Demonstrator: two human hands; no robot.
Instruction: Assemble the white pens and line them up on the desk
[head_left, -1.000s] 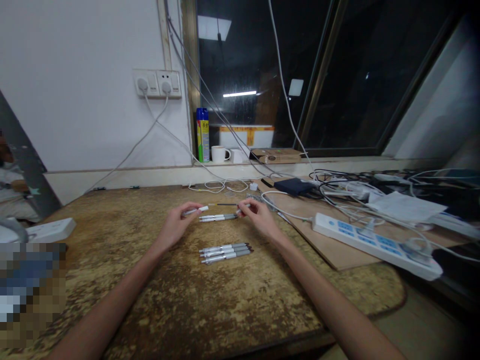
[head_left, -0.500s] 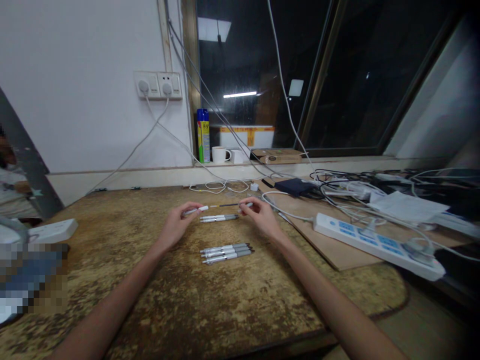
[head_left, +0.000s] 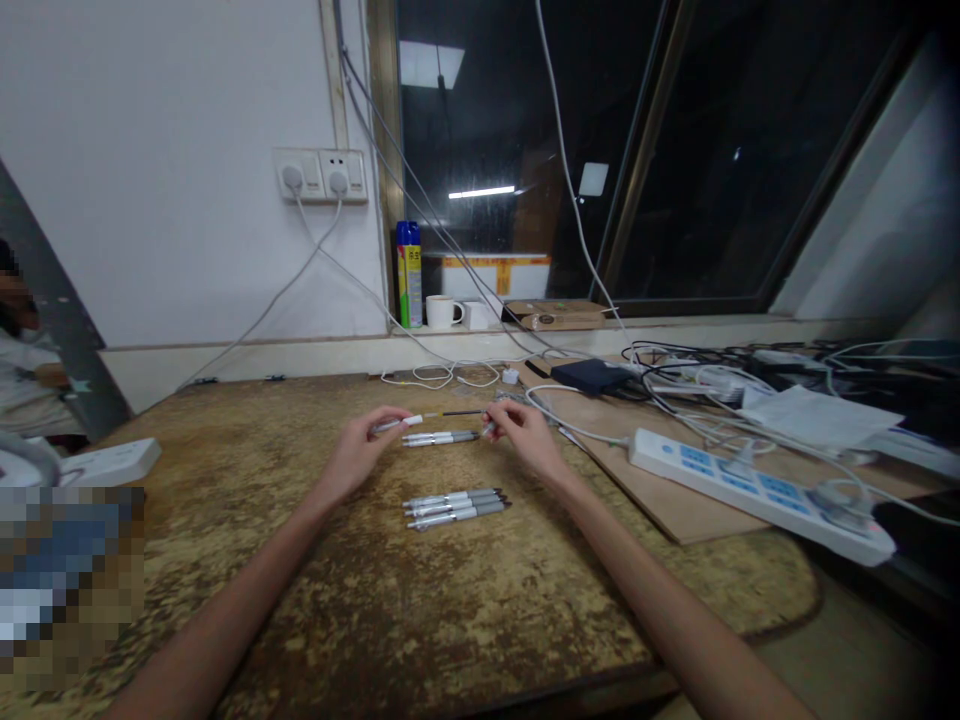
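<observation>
My left hand (head_left: 361, 442) is closed around a white pen barrel (head_left: 411, 420), its end pointing right. Opposite it, my right hand (head_left: 525, 435) pinches a thin pen refill (head_left: 463, 412) by its right end. The refill lies level between the hands, dark on the right and yellowish towards the barrel; whether its tip has entered the barrel I cannot tell. A small grey piece (head_left: 489, 428), perhaps the pen's grip section, shows under my right fingers. Just below the hands lie white and grey pens (head_left: 441, 438) side by side. Nearer me rests another group of pens (head_left: 456, 507).
The worn wooden table (head_left: 360, 620) carries a brown board (head_left: 675, 510) at right, with a white power strip (head_left: 757, 490) across it. Tangled cables and a dark box (head_left: 592, 375) lie behind. A spray can (head_left: 409, 275) and white mug (head_left: 444, 311) stand on the sill. A person (head_left: 30, 370) shows far left.
Both hands keep their holds on the barrel and refill. The whole view has shifted slightly; the grey piece under my right fingers now tilts downward more. The pens on the table lie as before.
</observation>
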